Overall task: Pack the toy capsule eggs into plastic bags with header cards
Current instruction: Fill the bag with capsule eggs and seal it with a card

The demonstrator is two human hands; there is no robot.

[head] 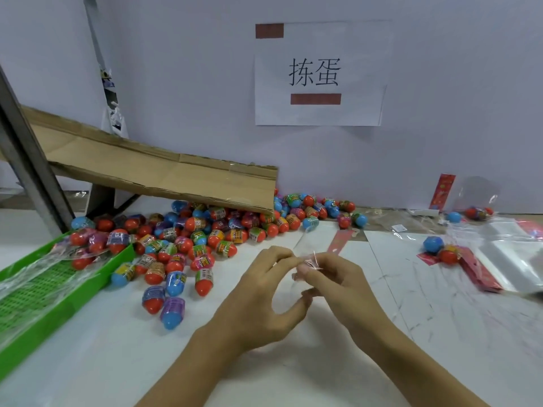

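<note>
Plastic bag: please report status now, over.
Left hand and right hand both pinch clear plastic bag, still empty. Capsule egg pile waits beside left hand. Nothing blocking.

The white table carries a heap of capsule eggs at ten to twelve o'clock; a green tray lies at nine o'clock; clear plastic bags and red header cards lie at three o'clock, two loose eggs just beside them.
</note>
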